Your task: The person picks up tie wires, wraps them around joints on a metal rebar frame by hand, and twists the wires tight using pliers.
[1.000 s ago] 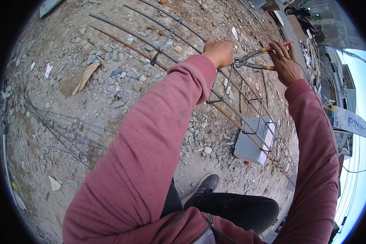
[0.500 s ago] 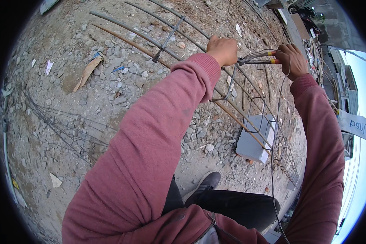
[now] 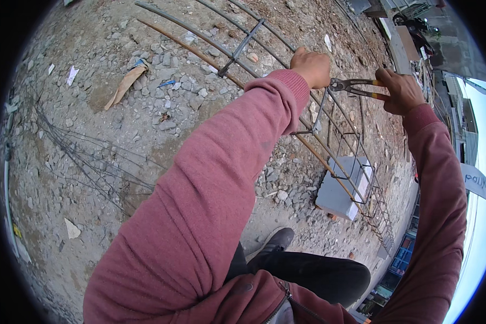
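A long rebar cage (image 3: 247, 42) of thin steel bars with square stirrups runs from the upper left to the lower right above the ground. My left hand (image 3: 310, 66) is closed around its far bars, with the fingertips hidden behind the fist. In my right hand (image 3: 402, 90) are end-cutting pincers (image 3: 356, 86) with red-and-yellow handles, spread apart. Their round head sits right beside my left fist, at a stirrup joint. Whether the jaws grip a wire there is too small to tell.
A pale block (image 3: 337, 191) stands under the cage at the right. Loose thin wires (image 3: 86, 154) lie on the gravelly ground at the left, near a torn brown paper scrap (image 3: 125, 89). My shoe (image 3: 278, 240) is below the cage. Boards and a motorbike are at the upper right.
The pincers' handles have spread wider. The long wire that hung by my right hand is gone from view. My left hand stays at the same spot on the cage while the view shifts slightly.
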The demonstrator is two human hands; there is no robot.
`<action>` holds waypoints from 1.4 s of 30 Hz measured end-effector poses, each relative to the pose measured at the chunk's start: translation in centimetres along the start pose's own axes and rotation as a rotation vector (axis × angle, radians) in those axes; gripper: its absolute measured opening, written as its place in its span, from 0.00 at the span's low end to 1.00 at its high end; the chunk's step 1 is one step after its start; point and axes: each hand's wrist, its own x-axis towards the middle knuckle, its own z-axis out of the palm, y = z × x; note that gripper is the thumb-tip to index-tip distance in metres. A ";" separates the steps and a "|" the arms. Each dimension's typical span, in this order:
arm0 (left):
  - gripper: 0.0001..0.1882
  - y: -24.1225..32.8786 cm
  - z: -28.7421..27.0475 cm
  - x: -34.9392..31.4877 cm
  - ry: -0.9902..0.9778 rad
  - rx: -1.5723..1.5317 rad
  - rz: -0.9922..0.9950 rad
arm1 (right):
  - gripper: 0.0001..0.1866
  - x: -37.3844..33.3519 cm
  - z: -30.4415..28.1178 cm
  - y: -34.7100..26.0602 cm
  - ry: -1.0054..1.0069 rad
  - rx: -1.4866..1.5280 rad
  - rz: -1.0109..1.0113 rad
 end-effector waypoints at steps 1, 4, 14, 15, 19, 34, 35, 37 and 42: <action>0.11 0.0 0.0 0.0 -0.007 -0.001 0.002 | 0.22 0.1 0.1 0.2 0.121 -0.096 -0.072; 0.21 0.1 0.0 0.2 -0.015 0.048 -0.007 | 0.25 0.9 0.1 0.7 0.236 -0.149 -0.068; 0.20 -0.1 0.3 0.2 -0.002 0.076 -0.015 | 0.18 0.0 -1.3 0.2 -0.874 0.666 0.427; 0.20 -0.1 0.3 0.2 -0.006 0.077 -0.012 | 0.18 -0.2 -1.1 0.1 -0.721 0.434 0.280; 0.19 0.0 0.0 0.4 0.027 0.047 -0.004 | 0.20 -0.6 -0.3 0.6 0.016 -0.202 -0.089; 0.13 0.1 0.2 0.3 0.010 0.075 -0.019 | 0.13 -3.1 -1.1 -0.3 0.071 0.049 0.167; 0.11 0.1 0.2 0.3 0.052 0.053 0.008 | 0.09 -3.4 -0.9 -0.3 -0.041 0.194 0.259; 0.11 0.2 0.1 0.3 0.043 0.060 0.010 | 0.08 -3.8 -0.3 -0.5 -0.148 0.266 0.321; 0.15 0.9 -0.5 -0.5 -0.022 0.066 0.003 | 0.10 -4.3 0.5 -1.6 -0.089 0.355 0.393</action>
